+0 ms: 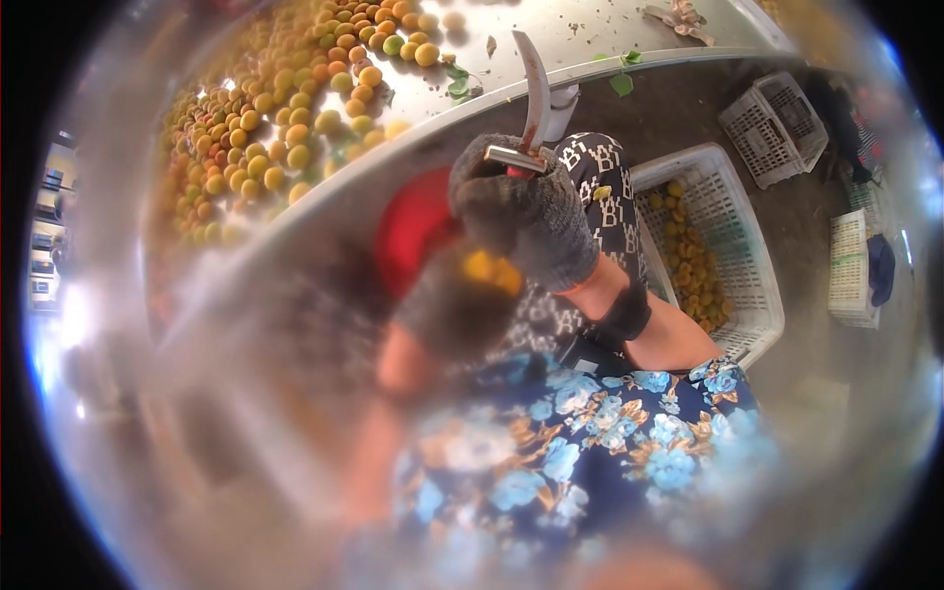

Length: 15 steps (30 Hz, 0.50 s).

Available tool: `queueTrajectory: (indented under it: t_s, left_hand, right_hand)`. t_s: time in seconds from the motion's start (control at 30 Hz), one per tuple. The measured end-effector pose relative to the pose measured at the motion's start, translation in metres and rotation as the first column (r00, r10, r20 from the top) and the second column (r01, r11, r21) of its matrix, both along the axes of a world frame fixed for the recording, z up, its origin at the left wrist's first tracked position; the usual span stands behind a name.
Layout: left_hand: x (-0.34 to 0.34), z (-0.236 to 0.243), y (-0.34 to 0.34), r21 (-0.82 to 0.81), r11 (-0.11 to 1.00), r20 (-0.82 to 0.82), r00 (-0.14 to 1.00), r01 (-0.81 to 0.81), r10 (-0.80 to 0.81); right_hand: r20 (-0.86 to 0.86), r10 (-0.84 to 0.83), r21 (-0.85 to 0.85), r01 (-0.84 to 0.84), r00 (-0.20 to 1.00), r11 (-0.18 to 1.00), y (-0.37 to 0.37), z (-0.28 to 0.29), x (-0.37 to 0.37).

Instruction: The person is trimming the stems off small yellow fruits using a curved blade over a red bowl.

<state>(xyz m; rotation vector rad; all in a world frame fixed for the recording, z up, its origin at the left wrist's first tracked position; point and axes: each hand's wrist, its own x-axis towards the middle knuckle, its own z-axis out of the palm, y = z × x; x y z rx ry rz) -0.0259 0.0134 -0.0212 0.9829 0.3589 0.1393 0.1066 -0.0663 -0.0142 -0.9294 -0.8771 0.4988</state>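
Head view shows two grey-gloved hands close together beside a metal table (575, 34). The right hand (526, 202) is clenched round the handle of a curved knife (534, 88), whose blade points up toward the table's edge. Below it, the blurred left hand (457, 300) appears to grasp a yellow-orange fruit (495, 270), which sits just under the right glove; the exact finger placement cannot be told. Behind the hands is a red round object (401, 234). Many loose fruits (270, 162) cover the table's left part. To the right, a white plastic crate (737, 211) on the floor holds more fruits (698, 270).
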Motion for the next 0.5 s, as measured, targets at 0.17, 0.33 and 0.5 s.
queueTrajectory:
  t_s: [0.17,0.33,0.5]
  left_hand:
    - [0.001,0.008,-0.003,0.051,0.998,-0.005,1.000,-0.019,0.020]
    - [0.000,0.017,-0.005,0.153,0.988,-0.001,1.000,-0.026,0.027]
    - [0.010,0.019,-0.009,0.577,0.812,0.055,0.996,-0.088,0.068]
  right_hand:
    - [-0.127,-0.024,-0.004,0.024,0.992,1.000,0.011,-0.011,0.003]
    - [-0.595,0.011,0.047,0.021,0.804,0.999,0.005,-0.002,0.008]
    - [-0.592,-0.092,0.112,0.195,0.801,0.974,0.002,0.019,0.005]
